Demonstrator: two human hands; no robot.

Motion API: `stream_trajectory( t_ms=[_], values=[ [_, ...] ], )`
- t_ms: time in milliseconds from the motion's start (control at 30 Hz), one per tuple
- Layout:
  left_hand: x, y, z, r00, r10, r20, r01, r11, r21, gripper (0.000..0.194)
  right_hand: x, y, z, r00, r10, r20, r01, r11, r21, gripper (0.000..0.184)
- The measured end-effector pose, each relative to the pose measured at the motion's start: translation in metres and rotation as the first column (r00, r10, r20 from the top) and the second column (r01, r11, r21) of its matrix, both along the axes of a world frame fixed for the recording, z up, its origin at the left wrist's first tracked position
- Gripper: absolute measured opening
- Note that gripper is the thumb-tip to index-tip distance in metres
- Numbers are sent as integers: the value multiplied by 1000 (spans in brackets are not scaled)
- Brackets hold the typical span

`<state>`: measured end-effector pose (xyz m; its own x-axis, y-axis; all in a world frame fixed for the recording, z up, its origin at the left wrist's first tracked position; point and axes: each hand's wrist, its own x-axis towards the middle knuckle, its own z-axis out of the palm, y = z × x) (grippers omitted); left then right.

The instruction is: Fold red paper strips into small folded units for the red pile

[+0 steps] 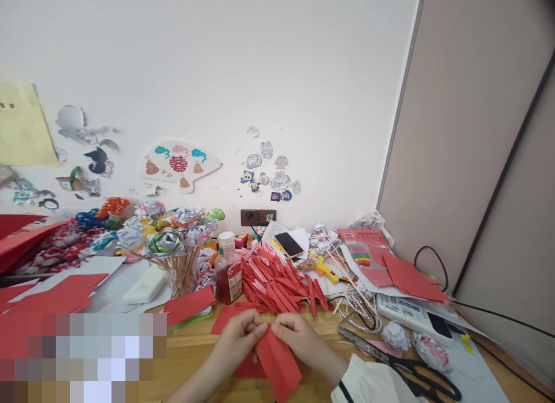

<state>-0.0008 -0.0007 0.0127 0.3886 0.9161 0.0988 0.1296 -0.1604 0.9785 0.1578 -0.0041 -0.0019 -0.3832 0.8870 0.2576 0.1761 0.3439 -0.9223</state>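
A sheet of red paper (280, 362) hangs between my two hands, its top edge pinched and its lower part drooping toward me. My left hand (243, 336) grips it at the upper left, thumb pressed against the fingers. Close beside, my right hand (299, 336) pinches the same sheet at its upper right. More red paper (249, 368) lies flat on the wooden table beneath the hands. Just beyond them is a heaped pile of folded red paper strips (273, 278).
Behind my left hand stand a bottle of red liquid (228, 270) and a cup of wooden sticks (180, 273). On the right lie black-handled scissors (403, 362), a bead string (358, 310), a yellow glue gun (325, 269) and a phone (289, 244). Paper flowers (167, 241) crowd the back left.
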Motion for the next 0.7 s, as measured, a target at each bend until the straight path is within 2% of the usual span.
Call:
stream_trajectory(
  t_ms=[133, 233, 300, 400, 500, 567, 700],
  values=[
    [-5, 8, 3, 988, 130, 88, -131, 991, 6, 34, 6, 3, -2, 996, 81, 41, -79, 996, -51, 28],
    [-7, 11, 4, 977, 183, 108, -184, 983, -6, 35, 9, 8, -7, 996, 52, 77, -47, 997, -64, 29],
    [-6, 11, 1, 984, 162, 69, -161, 987, -18, 35, 9, 12, -11, 997, -14, 82, 16, 1000, -25, 30],
    [-3, 9, -6, 997, 73, -23, -75, 992, -103, 36, 11, 18, -13, 989, -120, 84, 116, 992, 46, 30],
    [-2, 9, -10, 999, 2, -46, -9, 988, -157, 37, 13, 20, -12, 986, -155, 66, 151, 986, 71, 29],
    [-3, 10, -10, 1000, 15, -19, -17, 992, -121, 37, 13, 20, -10, 990, -143, 21, 143, 990, 17, 28],
    [-7, 16, -5, 990, 112, 87, -105, 991, -81, 38, 11, 21, -9, 985, -119, -123, 93, 976, -197, 31]
  ],
)
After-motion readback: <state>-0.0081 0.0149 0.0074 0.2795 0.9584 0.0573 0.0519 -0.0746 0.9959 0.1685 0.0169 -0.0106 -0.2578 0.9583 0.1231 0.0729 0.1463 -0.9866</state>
